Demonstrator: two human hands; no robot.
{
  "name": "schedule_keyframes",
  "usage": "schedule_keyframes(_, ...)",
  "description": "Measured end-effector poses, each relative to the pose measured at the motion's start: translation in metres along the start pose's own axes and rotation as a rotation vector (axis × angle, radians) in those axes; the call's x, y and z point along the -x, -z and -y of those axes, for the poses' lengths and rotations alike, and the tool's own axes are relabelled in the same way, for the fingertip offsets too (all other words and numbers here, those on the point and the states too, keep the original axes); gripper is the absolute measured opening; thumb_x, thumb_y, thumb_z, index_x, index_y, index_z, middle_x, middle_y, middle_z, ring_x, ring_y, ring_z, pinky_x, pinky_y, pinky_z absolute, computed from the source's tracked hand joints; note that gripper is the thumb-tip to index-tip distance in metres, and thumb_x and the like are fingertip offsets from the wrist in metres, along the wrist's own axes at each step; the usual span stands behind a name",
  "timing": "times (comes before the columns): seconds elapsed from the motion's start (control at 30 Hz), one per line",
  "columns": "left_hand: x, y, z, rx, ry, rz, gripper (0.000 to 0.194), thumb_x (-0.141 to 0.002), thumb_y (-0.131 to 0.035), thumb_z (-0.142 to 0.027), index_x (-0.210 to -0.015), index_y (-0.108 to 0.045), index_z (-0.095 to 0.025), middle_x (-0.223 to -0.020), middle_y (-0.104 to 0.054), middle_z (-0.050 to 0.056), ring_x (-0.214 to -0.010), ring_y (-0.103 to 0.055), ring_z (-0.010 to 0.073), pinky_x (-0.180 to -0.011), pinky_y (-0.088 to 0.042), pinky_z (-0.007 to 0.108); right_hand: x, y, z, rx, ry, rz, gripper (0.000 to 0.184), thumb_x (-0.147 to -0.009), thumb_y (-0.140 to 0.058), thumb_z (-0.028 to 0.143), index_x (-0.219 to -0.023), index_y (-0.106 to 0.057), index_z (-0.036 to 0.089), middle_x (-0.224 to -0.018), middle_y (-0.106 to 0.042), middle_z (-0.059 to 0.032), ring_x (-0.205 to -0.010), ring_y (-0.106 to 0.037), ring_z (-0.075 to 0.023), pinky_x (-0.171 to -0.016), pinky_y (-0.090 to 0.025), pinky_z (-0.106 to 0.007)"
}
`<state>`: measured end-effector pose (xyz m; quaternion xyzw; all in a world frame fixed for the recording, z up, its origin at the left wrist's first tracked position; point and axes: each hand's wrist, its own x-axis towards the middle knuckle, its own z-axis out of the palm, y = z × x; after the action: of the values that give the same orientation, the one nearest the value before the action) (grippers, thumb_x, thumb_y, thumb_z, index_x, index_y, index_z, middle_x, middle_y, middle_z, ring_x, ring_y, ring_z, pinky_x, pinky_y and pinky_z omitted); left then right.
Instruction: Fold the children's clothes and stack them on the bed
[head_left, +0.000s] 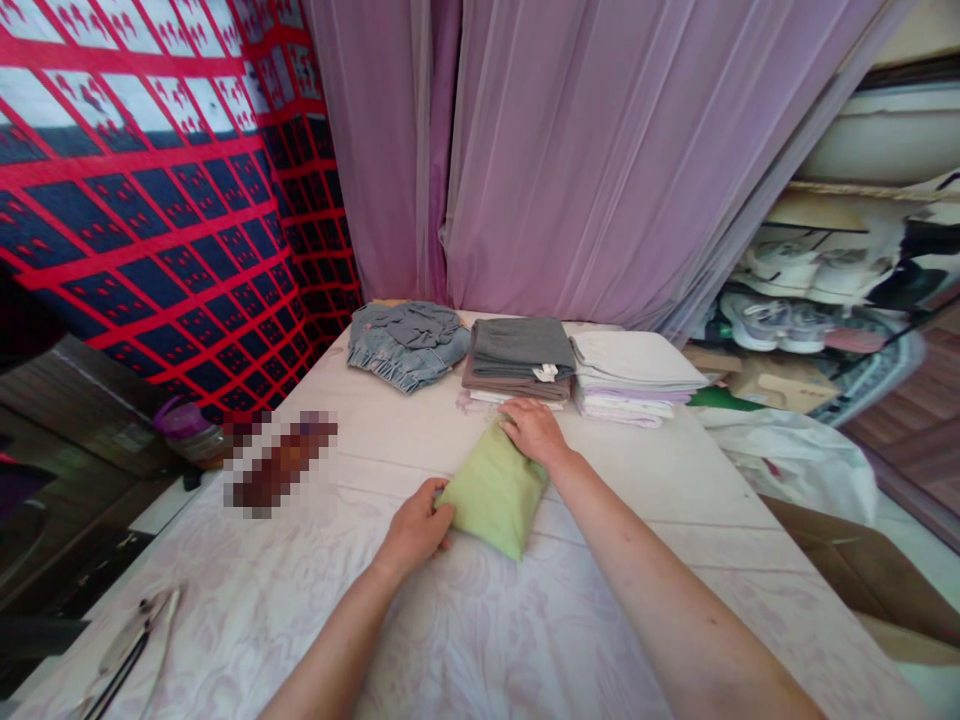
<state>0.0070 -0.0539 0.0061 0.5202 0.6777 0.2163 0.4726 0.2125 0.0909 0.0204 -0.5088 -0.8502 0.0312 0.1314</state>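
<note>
A folded light-green cloth lies on the white patterned table cover. My left hand grips its near left corner, fingers curled on the edge. My right hand rests on its far end, fingers bent and pressing down. Just beyond sit three stacks: crumpled blue denim, folded grey and brown garments, and folded white and lilac cloths.
A pink curtain hangs behind the table and a red-and-navy patterned cloth at the left. Metal tongs lie at the near left corner. A purple-lidded jar stands off the left edge. Shelves with shoes stand at the right.
</note>
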Motion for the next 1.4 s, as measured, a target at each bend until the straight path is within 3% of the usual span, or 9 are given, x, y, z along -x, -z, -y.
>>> schedule_keyframes(0.13,-0.003,0.006,-0.001,-0.072,-0.028,-0.011,0.035,-0.08,-0.045,-0.023,-0.115,-0.053,-0.022,-0.061,-0.062,-0.005,-0.044,-0.057,0.0115,-0.044,-0.04,0.02,0.016,-0.003,-0.001,-0.041,-0.097,-0.163,0.033,-0.09,-0.046,0.026,-0.119,-0.061,0.018,-0.123,-0.062,-0.0106,-0.112,-0.052,-0.0248,-0.094,-0.039,-0.039)
schedule_keyframes(0.27,-0.006,0.009,-0.001,-0.14,-0.056,-0.022,0.027,-0.081,-0.048,-0.026,-0.106,-0.056,-0.021,-0.06,-0.062,-0.005,-0.043,-0.055,0.0114,-0.047,-0.039,0.021,0.046,-0.007,0.005,-0.155,-0.029,-0.275,0.036,-0.091,-0.042,0.03,-0.122,-0.059,0.02,-0.127,-0.059,-0.0092,-0.119,-0.05,-0.0226,-0.098,-0.039,-0.039)
schedule_keyframes(0.57,-0.008,0.011,-0.003,-0.088,-0.047,0.001,0.022,-0.085,-0.051,-0.039,-0.094,-0.059,-0.02,-0.061,-0.061,-0.004,-0.041,-0.052,0.0104,-0.046,-0.039,0.021,0.1,-0.031,0.022,-0.156,-0.072,-0.12,0.037,-0.092,-0.041,0.034,-0.124,-0.058,0.025,-0.136,-0.054,-0.0086,-0.13,-0.042,-0.0255,-0.106,-0.029,-0.052)
schedule_keyframes(0.7,-0.008,0.012,-0.002,-0.097,-0.065,-0.004,0.024,-0.084,-0.052,-0.04,-0.097,-0.059,-0.02,-0.066,-0.064,-0.003,-0.043,-0.054,0.0104,-0.047,-0.039,0.021,0.107,-0.024,0.026,-0.206,-0.055,-0.287,0.035,-0.092,-0.04,0.034,-0.117,-0.062,0.024,-0.127,-0.061,-0.008,-0.123,-0.049,-0.0231,-0.104,-0.035,-0.045)
schedule_keyframes(0.83,-0.008,0.011,0.001,-0.132,-0.119,-0.039,0.026,-0.085,-0.05,-0.039,-0.102,-0.058,-0.021,-0.063,-0.063,-0.004,-0.044,-0.056,0.0114,-0.05,-0.039,0.021,0.112,-0.02,0.031,-0.282,-0.032,-0.341,0.032,-0.091,-0.041,0.032,-0.11,-0.065,0.023,-0.117,-0.066,-0.0079,-0.112,-0.057,-0.0209,-0.099,-0.042,-0.038)
schedule_keyframes(0.97,-0.004,0.007,-0.001,-0.18,-0.221,-0.132,0.024,-0.083,-0.052,-0.035,-0.102,-0.061,-0.023,-0.072,-0.066,-0.003,-0.058,-0.06,0.0131,-0.057,-0.041,0.021,0.107,-0.019,0.032,-0.34,-0.248,-0.323,0.032,-0.091,-0.039,0.035,-0.108,-0.064,0.025,-0.102,-0.071,-0.0059,-0.093,-0.065,-0.0194,-0.084,-0.05,-0.033)
schedule_keyframes(1.1,0.009,-0.007,-0.016,-0.12,-0.401,-0.189,0.027,-0.083,-0.052,-0.029,-0.108,-0.063,-0.025,-0.092,-0.07,-0.001,-0.078,-0.063,0.0157,-0.07,-0.045,0.022,0.09,-0.008,0.026,-0.423,-0.463,-0.218,0.043,-0.092,-0.036,0.048,-0.125,-0.053,0.025,-0.076,-0.071,-0.001,-0.065,-0.067,-0.0182,-0.062,-0.05,-0.029)
schedule_keyframes(1.23,0.023,-0.03,-0.039,-0.107,-0.566,-0.121,0.034,-0.084,-0.051,-0.026,-0.117,-0.061,-0.026,-0.106,-0.069,0.001,-0.089,-0.064,0.0183,-0.081,-0.048,0.026,0.078,0.013,0.016,-0.527,-0.526,-0.099,0.061,-0.09,-0.034,0.058,-0.137,-0.041,0.02,-0.066,-0.07,-0.0022,-0.06,-0.067,-0.0201,-0.06,-0.049,-0.031)
schedule_keyframes(1.4,0.028,-0.057,-0.065,-0.243,-0.816,0.044,0.036,-0.085,-0.046,-0.015,-0.115,-0.062,-0.026,-0.111,-0.067,0.002,-0.101,-0.062,0.0194,-0.09,-0.047,0.029,0.082,0.031,-0.004,-0.552,-0.566,0.002,0.072,-0.086,-0.039,0.063,-0.141,-0.037,0.017,-0.08,-0.072,-0.0056,-0.072,-0.068,-0.021,-0.068,-0.051,-0.032)
